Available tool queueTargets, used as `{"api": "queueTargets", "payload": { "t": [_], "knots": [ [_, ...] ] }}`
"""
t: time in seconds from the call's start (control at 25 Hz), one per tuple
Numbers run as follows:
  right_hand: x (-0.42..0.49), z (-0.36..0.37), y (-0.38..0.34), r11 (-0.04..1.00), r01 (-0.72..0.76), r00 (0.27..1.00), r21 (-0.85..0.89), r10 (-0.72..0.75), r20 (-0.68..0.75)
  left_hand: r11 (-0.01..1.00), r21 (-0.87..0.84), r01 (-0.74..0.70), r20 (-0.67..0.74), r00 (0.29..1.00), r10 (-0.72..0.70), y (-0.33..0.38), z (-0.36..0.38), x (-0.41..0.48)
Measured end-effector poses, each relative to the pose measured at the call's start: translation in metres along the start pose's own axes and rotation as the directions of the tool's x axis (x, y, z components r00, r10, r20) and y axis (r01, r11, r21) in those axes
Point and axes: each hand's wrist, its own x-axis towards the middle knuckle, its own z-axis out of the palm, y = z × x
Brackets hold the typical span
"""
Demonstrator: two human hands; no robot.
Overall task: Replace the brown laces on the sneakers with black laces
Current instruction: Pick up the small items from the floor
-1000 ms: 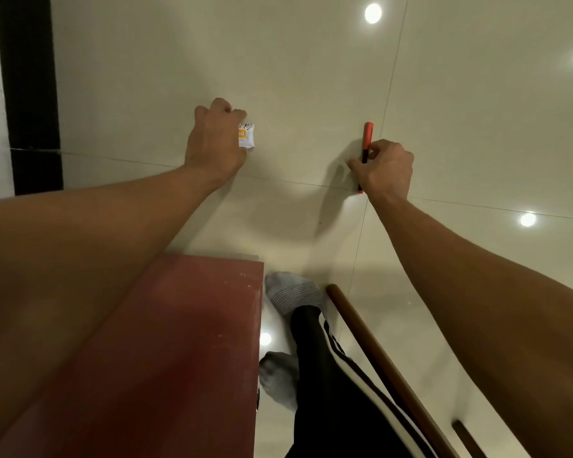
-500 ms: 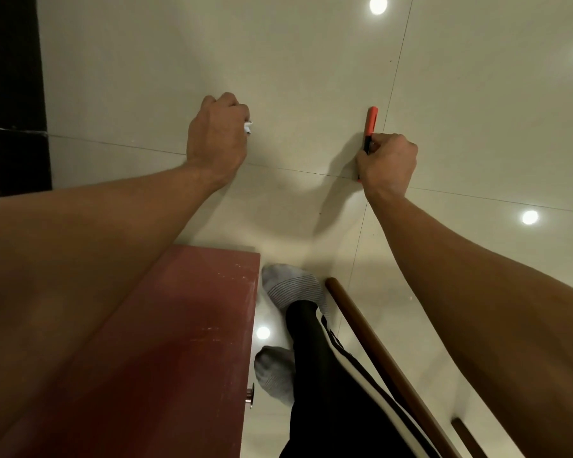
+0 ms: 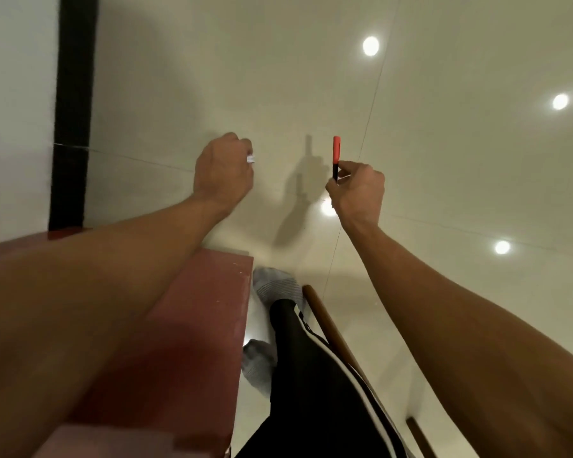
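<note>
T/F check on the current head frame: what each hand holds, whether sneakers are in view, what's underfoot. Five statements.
1. The right hand pinches a red-capped stick that points up. True.
2. The left hand is flat and empty. False: its fingers curl round a small white item, which is mostly hidden.
3. Sneakers sit between the hands. False: no sneakers or laces show, only tiled floor.
4. The person wears grey socks. True.
5. The red surface lies under the right arm. False: it lies under the left arm.
</note>
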Motion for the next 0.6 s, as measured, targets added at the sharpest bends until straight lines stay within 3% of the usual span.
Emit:
{"api": "queueTargets", "payload": {
  "t": [0.32, 0.6],
  "knots": [
    [-0.079, -0.101, -0.138, 0.983, 0.179, 0.982, 0.05, -0.182, 0.042, 0.973, -0.186, 0.134, -0.109, 0.982, -0.156, 0.052, -0.155, -0.078],
    [-0.172, -0.151, -0.246, 0.917, 0.387, 0.905, 0.099, -0.398, 0.15, 0.899, -0.354, 0.259, -0.278, 0.888, -0.365, 0.078, -0.289, -0.163]
  ]
}}
